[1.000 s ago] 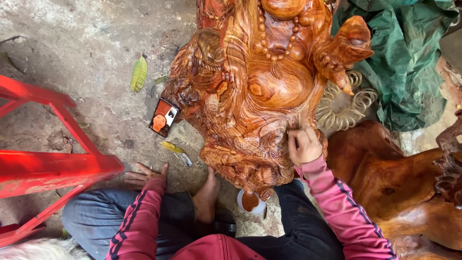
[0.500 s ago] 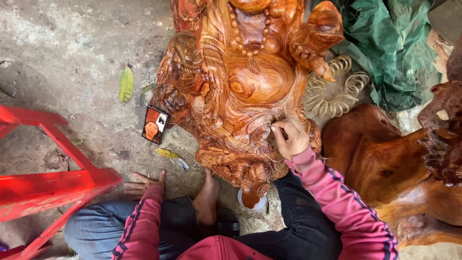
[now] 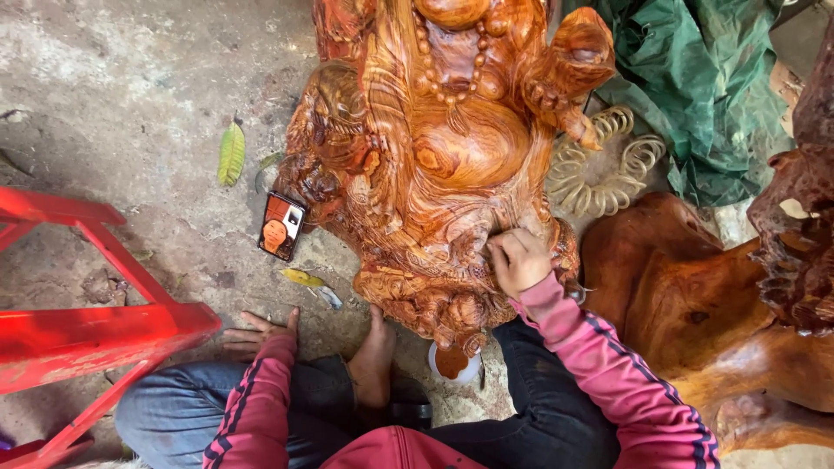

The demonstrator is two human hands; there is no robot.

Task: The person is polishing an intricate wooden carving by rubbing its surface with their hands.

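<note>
A large carved wooden statue (image 3: 443, 156) with a glossy orange-brown finish stands on the concrete floor in front of me. My right hand (image 3: 517, 259) is closed and pressed against the lower right of the carving; whatever it holds is hidden under the fingers. My left hand (image 3: 256, 334) lies flat on the floor with fingers spread, beside my bare foot (image 3: 375, 356). Both arms wear pink sleeves with dark stripes. A small white cup (image 3: 453, 365) with brown liquid sits at the statue's base between my legs.
A red plastic stool (image 3: 78, 330) stands at the left. A phone (image 3: 281, 227) lies on the floor by the statue, near a green leaf (image 3: 231, 154). A green tarp (image 3: 695, 95), a coiled hose (image 3: 599, 174) and other brown wood pieces (image 3: 695, 313) fill the right side.
The view has shifted, so the statue sits higher and further left in frame. My right hand has moved slightly along the lower carving. My left hand stays on the floor.
</note>
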